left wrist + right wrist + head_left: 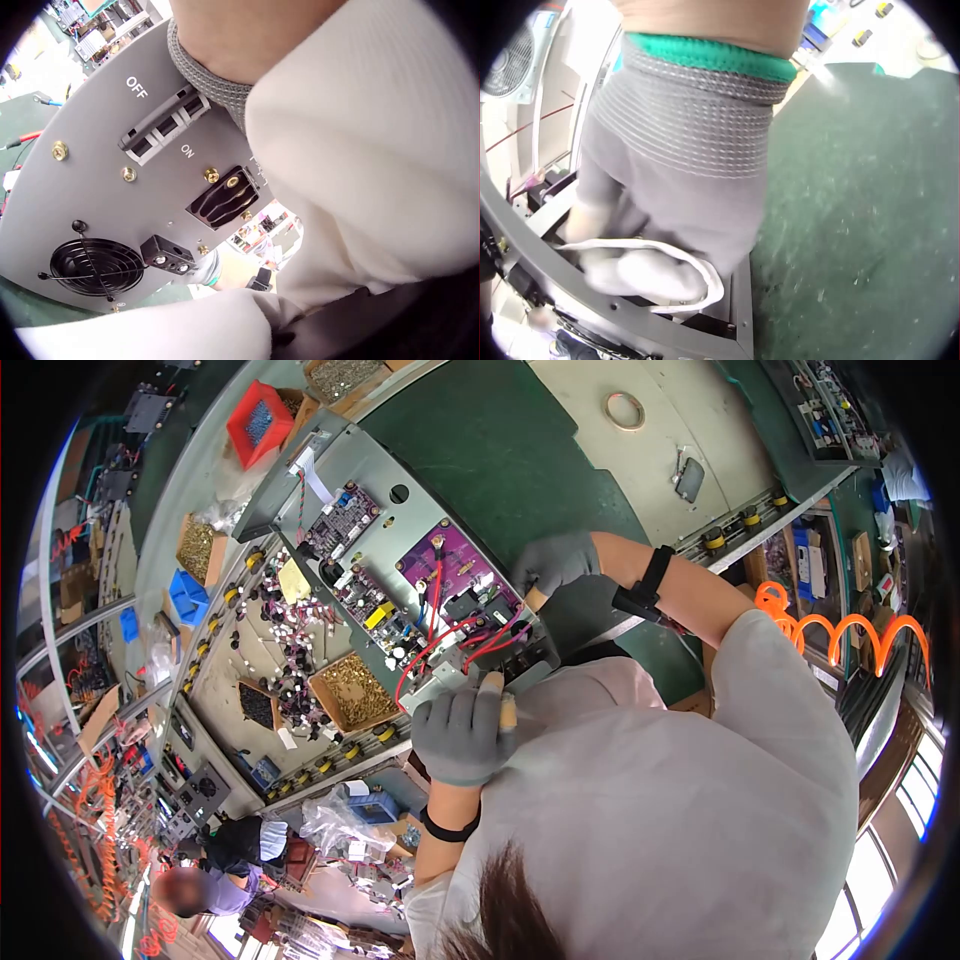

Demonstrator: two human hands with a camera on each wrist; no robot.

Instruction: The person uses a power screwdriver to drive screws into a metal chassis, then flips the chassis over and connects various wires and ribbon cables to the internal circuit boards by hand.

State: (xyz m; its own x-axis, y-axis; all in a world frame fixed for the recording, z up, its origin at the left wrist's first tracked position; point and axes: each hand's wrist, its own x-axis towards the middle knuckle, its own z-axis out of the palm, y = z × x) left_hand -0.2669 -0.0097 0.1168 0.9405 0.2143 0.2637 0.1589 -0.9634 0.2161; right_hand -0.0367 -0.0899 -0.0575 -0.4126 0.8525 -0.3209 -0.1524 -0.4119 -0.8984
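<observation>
An open metal chassis (385,510) lies slantwise on the bench, with a purple circuit board (455,565), other boards and red wires (435,630) inside. My left hand (462,735), in a grey glove with some bare fingertips, grips its near corner. In the left wrist view, the grey end panel (97,187) carries an OFF/ON breaker (165,127), a terminal block (225,196) and a round fan guard (96,268). My gloved right hand (560,563) holds the chassis's right side. A pale looped band (709,277) passes across its blurred, curled fingers in the right wrist view.
A green mat (470,440) covers the bench beyond the chassis. Left of it lie loose connectors (290,650) and a box of brass parts (360,690). A red bin (255,425) and a blue bin (187,597) stand further off. A tape ring (624,411) lies at the back.
</observation>
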